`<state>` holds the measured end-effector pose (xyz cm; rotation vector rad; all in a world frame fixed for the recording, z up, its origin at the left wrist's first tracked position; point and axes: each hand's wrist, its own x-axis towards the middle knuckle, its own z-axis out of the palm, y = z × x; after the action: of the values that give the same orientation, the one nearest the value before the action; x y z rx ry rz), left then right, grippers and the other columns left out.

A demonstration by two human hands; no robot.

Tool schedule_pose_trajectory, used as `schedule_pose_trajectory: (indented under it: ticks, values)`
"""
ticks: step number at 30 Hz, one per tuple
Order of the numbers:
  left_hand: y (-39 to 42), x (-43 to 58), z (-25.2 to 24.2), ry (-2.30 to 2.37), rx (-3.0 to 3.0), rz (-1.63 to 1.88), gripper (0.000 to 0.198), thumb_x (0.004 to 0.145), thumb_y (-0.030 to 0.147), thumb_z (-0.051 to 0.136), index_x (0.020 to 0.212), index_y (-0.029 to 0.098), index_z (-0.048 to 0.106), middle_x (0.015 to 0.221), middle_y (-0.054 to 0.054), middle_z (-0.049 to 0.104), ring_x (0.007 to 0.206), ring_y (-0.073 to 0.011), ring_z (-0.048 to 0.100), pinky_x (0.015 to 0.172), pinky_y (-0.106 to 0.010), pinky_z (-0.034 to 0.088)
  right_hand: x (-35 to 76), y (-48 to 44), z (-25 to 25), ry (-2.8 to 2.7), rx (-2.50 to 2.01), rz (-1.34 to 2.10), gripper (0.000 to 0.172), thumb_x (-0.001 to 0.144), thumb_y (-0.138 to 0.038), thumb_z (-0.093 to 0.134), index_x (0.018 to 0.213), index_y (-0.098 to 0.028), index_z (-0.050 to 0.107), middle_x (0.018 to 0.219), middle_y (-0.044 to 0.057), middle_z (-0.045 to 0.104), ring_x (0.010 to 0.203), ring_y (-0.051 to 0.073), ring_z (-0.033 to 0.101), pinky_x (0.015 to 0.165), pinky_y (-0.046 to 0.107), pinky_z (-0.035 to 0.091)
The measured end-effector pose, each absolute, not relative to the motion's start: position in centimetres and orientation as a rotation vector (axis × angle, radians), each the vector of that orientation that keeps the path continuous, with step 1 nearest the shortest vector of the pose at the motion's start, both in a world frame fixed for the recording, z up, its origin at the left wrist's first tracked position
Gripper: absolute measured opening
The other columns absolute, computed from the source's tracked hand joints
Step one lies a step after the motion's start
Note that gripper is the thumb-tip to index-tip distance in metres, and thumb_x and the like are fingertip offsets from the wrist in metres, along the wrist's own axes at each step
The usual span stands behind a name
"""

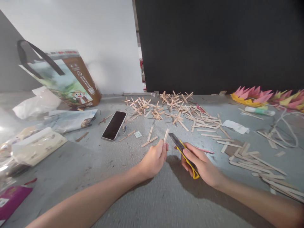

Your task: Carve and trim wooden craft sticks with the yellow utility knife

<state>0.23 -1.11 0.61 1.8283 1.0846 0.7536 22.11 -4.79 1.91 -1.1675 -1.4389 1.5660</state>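
Pinching a single wooden stick (166, 135) between thumb and fingertips, the left hand (154, 159) is curled shut on its lower end and holds it tilted slightly, just above the grey table (147, 196). The stick is pale, flat and round-ended. Just beside it, the right hand (202, 165) is wrapped closed around one utility knife (187, 161), which is yellow and black, with its dark blade extended toward the stick. Both forearms reach in from the near edge.

One pink pencil (205, 151) lies just past the right hand. Farther back lie one black phone (114, 125), face up, and a heap of crossed sticks (166, 107), too many to count. Loose sticks (256, 161) spread to the right, near two paper flowers (251, 95). One paper bag (71, 79) leans at the far left.
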Motion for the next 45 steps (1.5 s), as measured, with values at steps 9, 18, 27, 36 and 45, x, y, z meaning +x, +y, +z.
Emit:
schedule_pose_trajectory:
  ticks: [9, 18, 27, 36, 45]
  values:
    - [-1.1, 0.6, 0.6, 1.042, 1.727, 0.848, 0.035, 0.110, 0.040, 0.027, 0.125, 0.016, 0.047, 0.053, 0.010, 0.047, 0.045, -0.0119, 0.043, 0.051, -0.023, 0.035, 22.3, -5.1, 1.8, -1.486, -1.149, 1.604, 0.052, 0.105, -0.062, 0.044, 0.131, -0.018, 0.052, 0.062, -0.005, 0.057, 0.049, 0.011, 0.047, 0.045, 0.020, 0.039]
    - [-1.2, 0.6, 0.6, 0.987, 1.735, 0.860, 0.050, 0.110, 0.037, 0.027, 0.152, 0.011, 0.034, 0.054, 0.008, 0.050, 0.048, -0.0121, 0.045, 0.057, -0.025, 0.040, 22.4, -5.0, 1.9, -1.576, -1.168, 1.681, 0.046, 0.104, -0.065, 0.043, 0.108, -0.020, 0.055, 0.065, -0.003, 0.058, 0.052, 0.010, 0.048, 0.047, 0.019, 0.039]
    - [-1.2, 0.4, 0.5, 0.973, 1.742, 0.818, 0.050, 0.110, 0.037, 0.024, 0.153, 0.011, 0.029, 0.056, 0.008, 0.051, 0.049, -0.0116, 0.045, 0.058, -0.025, 0.041, 22.3, -4.9, 1.8, -1.560, -1.182, 1.701, 0.048, 0.104, -0.065, 0.043, 0.112, -0.020, 0.056, 0.066, -0.003, 0.059, 0.053, 0.011, 0.049, 0.048, 0.020, 0.040]
    - [-1.2, 0.6, 0.3, 0.954, 1.695, 0.814, 0.051, 0.110, 0.038, 0.023, 0.153, 0.011, 0.028, 0.058, 0.007, 0.054, 0.047, -0.0116, 0.046, 0.055, -0.025, 0.041, 22.3, -4.6, 1.5, -1.476, -1.136, 1.756, 0.048, 0.104, -0.064, 0.045, 0.115, -0.019, 0.058, 0.062, -0.004, 0.058, 0.049, 0.011, 0.047, 0.044, 0.019, 0.039]
    - [-1.2, 0.6, 0.4, 0.965, 1.744, 0.787, 0.051, 0.111, 0.040, 0.021, 0.152, 0.010, 0.028, 0.058, 0.005, 0.054, 0.047, -0.0134, 0.048, 0.054, -0.026, 0.043, 22.6, -3.9, 1.5, -1.400, -1.040, 1.856, 0.041, 0.104, -0.056, 0.048, 0.111, -0.018, 0.058, 0.054, -0.005, 0.057, 0.039, 0.010, 0.042, 0.039, 0.019, 0.035]
